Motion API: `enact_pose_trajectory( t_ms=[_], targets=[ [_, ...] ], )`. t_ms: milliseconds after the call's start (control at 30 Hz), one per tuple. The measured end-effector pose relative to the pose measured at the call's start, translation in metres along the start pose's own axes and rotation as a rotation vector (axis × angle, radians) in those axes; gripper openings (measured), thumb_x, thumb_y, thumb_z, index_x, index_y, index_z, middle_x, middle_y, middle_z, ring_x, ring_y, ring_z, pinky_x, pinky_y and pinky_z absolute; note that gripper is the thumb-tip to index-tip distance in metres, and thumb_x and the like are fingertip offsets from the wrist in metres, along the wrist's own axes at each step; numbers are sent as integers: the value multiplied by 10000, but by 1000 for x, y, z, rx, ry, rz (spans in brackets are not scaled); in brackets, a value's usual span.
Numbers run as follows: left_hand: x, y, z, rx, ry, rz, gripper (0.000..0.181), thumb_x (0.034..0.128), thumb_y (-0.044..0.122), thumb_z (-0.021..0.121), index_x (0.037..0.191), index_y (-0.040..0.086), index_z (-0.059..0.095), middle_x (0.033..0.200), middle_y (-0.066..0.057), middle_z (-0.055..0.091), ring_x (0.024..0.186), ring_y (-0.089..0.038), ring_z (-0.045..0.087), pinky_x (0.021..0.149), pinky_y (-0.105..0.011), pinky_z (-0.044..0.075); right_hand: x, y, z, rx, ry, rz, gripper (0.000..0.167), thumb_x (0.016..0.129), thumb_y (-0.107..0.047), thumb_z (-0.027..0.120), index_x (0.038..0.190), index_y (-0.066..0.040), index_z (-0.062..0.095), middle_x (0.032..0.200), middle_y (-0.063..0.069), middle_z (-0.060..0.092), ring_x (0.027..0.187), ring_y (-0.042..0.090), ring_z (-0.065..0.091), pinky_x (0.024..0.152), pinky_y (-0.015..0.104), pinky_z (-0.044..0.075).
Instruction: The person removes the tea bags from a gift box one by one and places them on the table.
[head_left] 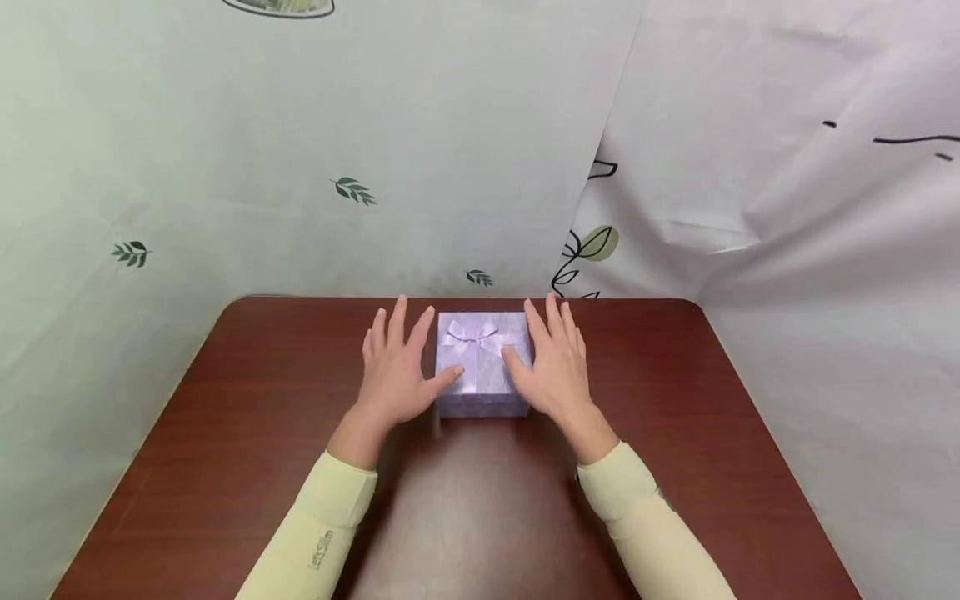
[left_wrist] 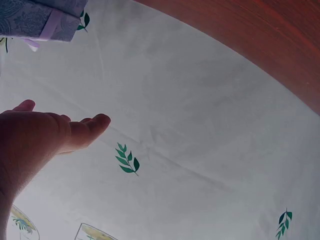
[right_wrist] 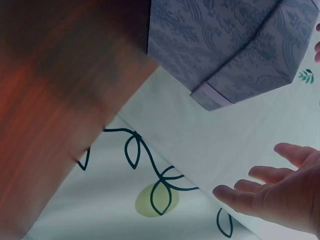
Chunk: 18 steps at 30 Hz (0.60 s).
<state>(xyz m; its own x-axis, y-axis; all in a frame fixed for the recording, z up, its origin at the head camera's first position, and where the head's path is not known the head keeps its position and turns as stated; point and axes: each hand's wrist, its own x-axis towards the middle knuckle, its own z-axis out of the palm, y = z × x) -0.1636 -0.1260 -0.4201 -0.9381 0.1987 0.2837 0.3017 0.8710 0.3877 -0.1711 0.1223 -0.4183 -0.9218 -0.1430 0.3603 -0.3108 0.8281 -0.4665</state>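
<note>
A lilac patterned gift box (head_left: 483, 406) with a ribbon bow (head_left: 472, 333) on its lid stands near the far edge of the table. To its left, the left hand (head_left: 395, 375) has its fingers spread, the thumb reaching to the lid's near left part. On the other side the right hand (head_left: 557, 367) is spread too, its thumb over the lid's right part; contact cannot be told. The left wrist view has the box (left_wrist: 42, 20) at top left, apart from the hand (left_wrist: 45, 132). Box (right_wrist: 225, 45) and right hand (right_wrist: 285, 192) show a gap in the right wrist view.
The dark red-brown table (head_left: 247, 417) has rounded far corners. Behind it and at both sides hangs pale cloth (head_left: 450, 150) printed with leaves. Light sleeves (head_left: 315, 525) cover both forearms.
</note>
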Motion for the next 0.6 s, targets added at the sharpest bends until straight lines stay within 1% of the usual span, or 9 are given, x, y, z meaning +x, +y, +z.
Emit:
enact_pose_trajectory(
  t_ms=[167, 367, 500, 600],
  targets=[
    [-1, 1, 7, -4, -31, 2, 1004, 808, 651, 691, 1587, 161, 288, 1646, -179, 37, 1454, -486, 25, 1080, -692, 99, -7, 5, 2, -6, -36, 6, 810, 878, -522, 622, 1562, -163, 374, 1641, 136, 178, 1499, 328, 80, 1111, 631, 179],
    [-1, 5, 15, -18, -39, 6, 1032, 791, 676, 686, 1588, 163, 279, 1648, -174, 34, 1450, -487, 51, 1087, -683, 101, -16, 11, 7, -5, -82, 1, 912, 864, -600, 621, 1594, -168, 287, 1652, 129, 133, 1493, 349, 103, 1104, 625, 215],
    [-4, 9, 22, -14, -78, 7, 1064, 782, 704, 678, 1596, 162, 259, 1649, -175, 25, 1446, -483, 74, 1090, -676, 115, -21, 16, 11, -19, -134, 1, 1008, 832, -660, 634, 1613, -182, 213, 1655, 140, 95, 1488, 374, 107, 1099, 623, 233],
    [-8, 11, 28, -13, -112, -11, 1098, 760, 699, 709, 1605, 182, 235, 1648, -179, 19, 1434, -485, 116, 1081, -675, 149, -24, 20, 14, -18, -172, 3, 1061, 804, -679, 666, 1618, -194, 190, 1657, 142, 80, 1486, 380, 115, 1096, 617, 248]
  ],
)
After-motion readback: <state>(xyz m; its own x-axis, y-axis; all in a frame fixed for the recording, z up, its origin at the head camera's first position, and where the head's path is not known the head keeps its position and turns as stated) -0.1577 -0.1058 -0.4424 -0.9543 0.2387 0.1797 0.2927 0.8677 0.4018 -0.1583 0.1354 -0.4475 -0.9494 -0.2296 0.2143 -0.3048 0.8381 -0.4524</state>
